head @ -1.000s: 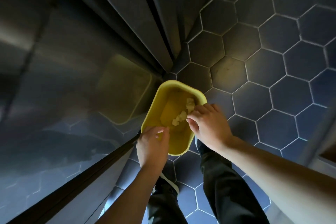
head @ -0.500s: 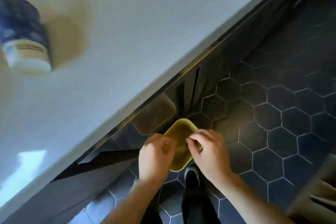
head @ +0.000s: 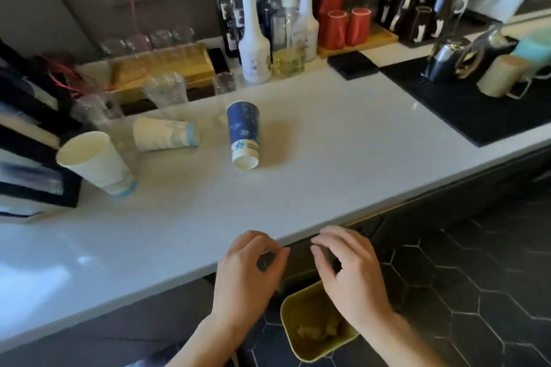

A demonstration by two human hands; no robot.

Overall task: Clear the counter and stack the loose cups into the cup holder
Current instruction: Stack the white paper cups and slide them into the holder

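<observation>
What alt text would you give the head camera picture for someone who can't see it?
Two bare hands, left hand and right hand, hover empty over a yellow bin on the floor at a white counter. On the counter a blue paper cup and a white paper cup lie tipped over; another white cup stands upright.

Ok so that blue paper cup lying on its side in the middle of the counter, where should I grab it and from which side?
Take the blue cup around its mid-body from above, fingers and thumb across its width. It lies on its side on the counter, base toward you, rim away, with bare surface on both flanks. The right hand looks empty and sits nearer.
</observation>
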